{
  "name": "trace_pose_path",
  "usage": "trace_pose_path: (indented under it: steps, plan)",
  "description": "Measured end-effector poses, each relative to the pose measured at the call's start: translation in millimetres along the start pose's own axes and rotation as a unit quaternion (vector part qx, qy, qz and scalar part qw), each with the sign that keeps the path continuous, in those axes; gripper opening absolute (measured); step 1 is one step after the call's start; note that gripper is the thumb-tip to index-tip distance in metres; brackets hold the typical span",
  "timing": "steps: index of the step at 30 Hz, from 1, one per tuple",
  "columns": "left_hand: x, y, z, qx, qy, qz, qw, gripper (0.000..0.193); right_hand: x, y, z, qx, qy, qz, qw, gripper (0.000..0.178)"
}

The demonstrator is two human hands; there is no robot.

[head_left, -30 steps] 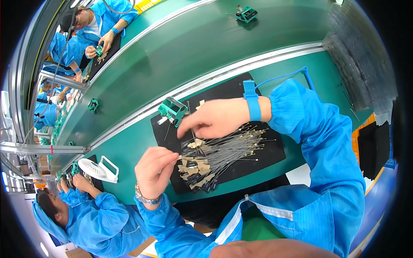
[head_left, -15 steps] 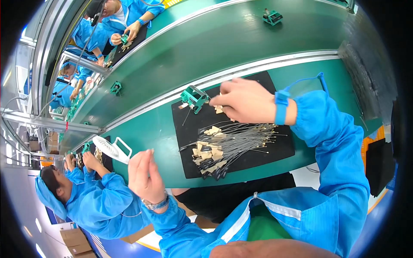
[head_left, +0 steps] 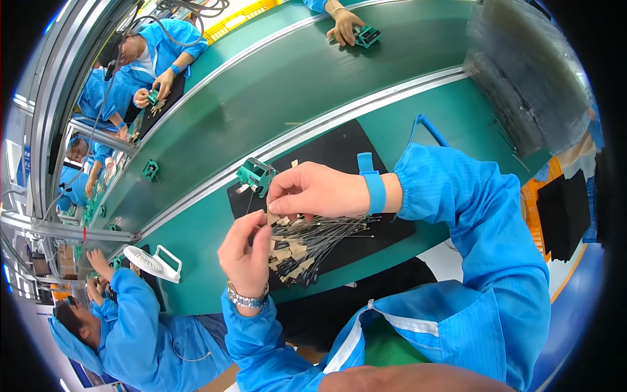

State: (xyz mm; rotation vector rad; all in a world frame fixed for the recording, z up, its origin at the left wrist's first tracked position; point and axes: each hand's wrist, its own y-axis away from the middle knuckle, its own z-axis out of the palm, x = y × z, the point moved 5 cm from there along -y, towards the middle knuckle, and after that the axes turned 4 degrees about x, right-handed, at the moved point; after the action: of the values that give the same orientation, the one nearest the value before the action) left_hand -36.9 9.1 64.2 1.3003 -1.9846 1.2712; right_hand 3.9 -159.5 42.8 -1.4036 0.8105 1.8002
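Over the left part of a black mat (head_left: 339, 147), my two hands have come together, fingertips almost touching. My right hand (head_left: 323, 189), with a blue wrist strap (head_left: 374, 186), is closed in a pinch. My left hand (head_left: 245, 255), wearing a metal watch (head_left: 248, 298), has its thumb and fingers curled together. Whatever lies between the fingertips is too small to make out. Below them spreads a pile of thin grey cables (head_left: 330, 236) with black ends and beige tabs (head_left: 297, 251). A green frame-shaped fixture (head_left: 256, 174) stands just beyond my right fingertips at the mat's far-left corner.
A white handheld fan (head_left: 153, 263) lies left on the green table. Past a metal rail (head_left: 326, 121) runs a green belt (head_left: 261, 98) carrying fixtures; a co-worker's hand (head_left: 345, 27) touches one (head_left: 367, 36). Other people in blue work at the left. Clear plastic sheeting (head_left: 529, 78) hangs far right.
My left hand has moved right and my right hand down and left, so they meet over the cables. The view has shifted. A co-worker's hand has appeared at the far fixture.
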Motion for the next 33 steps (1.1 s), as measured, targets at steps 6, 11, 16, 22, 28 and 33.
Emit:
trace_pose_path:
  steps: [6,11,16,22,28,33]
  plan:
    - [-9.6,-8.4,13.3,0.000,0.087,-0.041,0.995,0.022,-1.4,-2.9,-8.7,-0.017,0.012,0.011,1.000,0.021]
    - [0.9,-17.3,17.6,-0.025,-0.041,0.067,0.997,0.019,8.8,-6.4,-12.9,-0.028,0.001,0.007,1.000,0.022]
    - [9.1,-22.3,23.5,-0.024,-0.069,0.159,0.985,0.016,6.5,-8.6,-19.5,0.003,0.084,-0.027,0.996,0.019]
    - [-11.7,-26.1,25.5,-0.036,0.033,0.021,0.999,0.014,-6.1,-8.4,-21.6,0.064,0.223,-0.176,0.957,0.021]
    - [2.0,-29.3,32.3,-0.012,-0.117,0.207,0.971,0.013,12.2,-16.1,-31.2,0.062,0.137,-0.076,0.986,0.020]
    - [-5.6,-30.0,34.1,-0.016,-0.073,0.176,0.982,0.015,10.8,-12.7,-32.5,0.055,0.102,-0.015,0.993,0.021]
